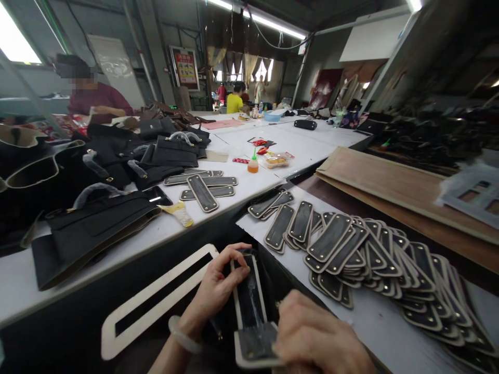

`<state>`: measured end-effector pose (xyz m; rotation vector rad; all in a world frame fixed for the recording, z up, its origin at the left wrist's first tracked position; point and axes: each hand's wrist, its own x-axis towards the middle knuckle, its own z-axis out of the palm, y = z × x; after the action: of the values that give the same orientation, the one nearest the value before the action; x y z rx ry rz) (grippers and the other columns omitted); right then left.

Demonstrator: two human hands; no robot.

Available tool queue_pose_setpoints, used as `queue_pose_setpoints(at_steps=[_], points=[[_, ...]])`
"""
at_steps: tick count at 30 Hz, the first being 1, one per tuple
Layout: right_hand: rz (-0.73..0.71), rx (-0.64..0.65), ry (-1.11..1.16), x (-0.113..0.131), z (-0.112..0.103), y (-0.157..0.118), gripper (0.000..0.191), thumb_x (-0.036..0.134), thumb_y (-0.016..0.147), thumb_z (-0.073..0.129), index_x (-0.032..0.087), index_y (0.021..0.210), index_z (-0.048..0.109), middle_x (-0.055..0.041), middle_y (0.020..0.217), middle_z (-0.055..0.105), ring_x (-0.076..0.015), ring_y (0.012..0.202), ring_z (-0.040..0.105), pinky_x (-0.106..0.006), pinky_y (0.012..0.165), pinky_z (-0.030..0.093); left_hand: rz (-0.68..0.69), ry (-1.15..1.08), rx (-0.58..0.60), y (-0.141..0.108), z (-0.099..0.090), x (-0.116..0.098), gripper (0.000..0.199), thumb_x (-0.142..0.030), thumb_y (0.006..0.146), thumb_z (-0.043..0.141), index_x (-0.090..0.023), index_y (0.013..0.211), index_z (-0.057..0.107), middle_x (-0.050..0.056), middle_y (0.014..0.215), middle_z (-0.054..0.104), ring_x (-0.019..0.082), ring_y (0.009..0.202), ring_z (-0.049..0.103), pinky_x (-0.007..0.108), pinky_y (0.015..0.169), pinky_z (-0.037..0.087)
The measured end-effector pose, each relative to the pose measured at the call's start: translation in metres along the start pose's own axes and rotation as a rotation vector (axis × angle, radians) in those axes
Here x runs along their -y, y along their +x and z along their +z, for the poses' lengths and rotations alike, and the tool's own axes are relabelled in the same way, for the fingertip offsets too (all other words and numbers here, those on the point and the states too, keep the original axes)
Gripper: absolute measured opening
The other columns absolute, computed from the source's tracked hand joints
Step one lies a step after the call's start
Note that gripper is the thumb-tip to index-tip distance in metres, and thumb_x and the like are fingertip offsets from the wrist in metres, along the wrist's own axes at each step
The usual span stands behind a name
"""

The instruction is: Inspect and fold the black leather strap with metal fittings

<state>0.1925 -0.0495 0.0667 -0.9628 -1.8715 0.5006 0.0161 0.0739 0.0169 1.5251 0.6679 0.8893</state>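
My left hand (228, 278), with a pale bangle (183, 335) at the wrist, pinches the upper end of a black panel with cream edges (249, 298) between thumb and fingers. A black end piece with a cream border (257, 343) overlaps the panel's lower end. My right hand (315, 330) is closed in a blurred fist against that piece's right side; what it grips is hidden. Behind my left arm lies a long cream frame with a slot (156, 301). To the right, studded black panels (331, 236) with pale edges are piled on a white table (374, 327).
At left, black handbags (97, 223), a phone (159, 196) and loose studded panels (202, 192) lie on another table. A glue bottle (253, 163) and food box (276, 159) stand beyond. Brown boards (409, 192) are at right. A co-worker (97, 93) sits far left.
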Motion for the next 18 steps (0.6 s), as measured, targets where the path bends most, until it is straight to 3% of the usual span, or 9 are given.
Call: queue_pose_setpoints(at_steps=[3, 7, 11, 14, 18], points=[[0.331, -0.178, 0.122, -0.019, 0.001, 0.029, 0.012, 0.026, 0.088, 0.067, 0.018, 0.079, 0.064, -0.0016, 0.074, 0.060, -0.0131, 0.068, 0.056, -0.025, 0.060, 0.045, -0.019, -0.003, 0.032, 0.001, -0.006, 0.002, 0.020, -0.040, 0.094, 0.056, -0.021, 0.089, 0.060, 0.006, 0.129, 0.057, 0.025, 0.118, 0.052, 0.033, 0.100, 0.035], [0.681, -0.159, 0.337, -0.056, 0.013, 0.031, 0.030, 0.045, 0.085, 0.066, 0.015, 0.086, 0.061, -0.0002, 0.075, 0.058, -0.0127, 0.067, 0.052, -0.025, 0.062, 0.041, -0.027, -0.041, 0.088, 0.001, -0.015, 0.004, 0.055, -0.069, 0.093, 0.036, -0.019, 0.090, 0.060, 0.010, 0.136, 0.052, 0.032, 0.121, 0.050, 0.040, 0.103, 0.034], [0.744, -0.202, 0.275, -0.062, 0.029, 0.007, 0.027, 0.038, 0.078, 0.071, 0.017, 0.083, 0.055, 0.0020, 0.075, 0.052, -0.0134, 0.069, 0.047, -0.027, 0.064, 0.038, -0.024, -0.089, 0.093, -0.001, -0.018, 0.007, 0.059, -0.076, 0.086, 0.043, -0.019, 0.090, 0.057, 0.011, 0.139, 0.049, 0.034, 0.119, 0.051, 0.041, 0.100, 0.037], [0.747, -0.252, 0.184, -0.052, 0.041, -0.005, 0.018, 0.026, 0.076, 0.067, 0.019, 0.077, 0.051, 0.0026, 0.075, 0.048, -0.0141, 0.072, 0.045, -0.027, 0.066, 0.037, -0.030, -0.083, 0.078, -0.002, -0.014, 0.010, 0.049, -0.068, 0.087, 0.052, -0.019, 0.091, 0.058, 0.009, 0.140, 0.049, 0.033, 0.123, 0.049, 0.037, 0.100, 0.037], [0.775, -0.288, 0.135, -0.044, 0.053, -0.005, 0.018, 0.024, 0.080, 0.058, 0.020, 0.070, 0.043, 0.0021, 0.074, 0.044, -0.0140, 0.069, 0.042, -0.028, 0.064, 0.034, -0.063, -0.081, 0.007, -0.003, -0.010, 0.014, 0.036, -0.056, 0.091, 0.055, -0.021, 0.092, 0.056, 0.007, 0.136, 0.052, 0.028, 0.122, 0.050, 0.034, 0.099, 0.038]])
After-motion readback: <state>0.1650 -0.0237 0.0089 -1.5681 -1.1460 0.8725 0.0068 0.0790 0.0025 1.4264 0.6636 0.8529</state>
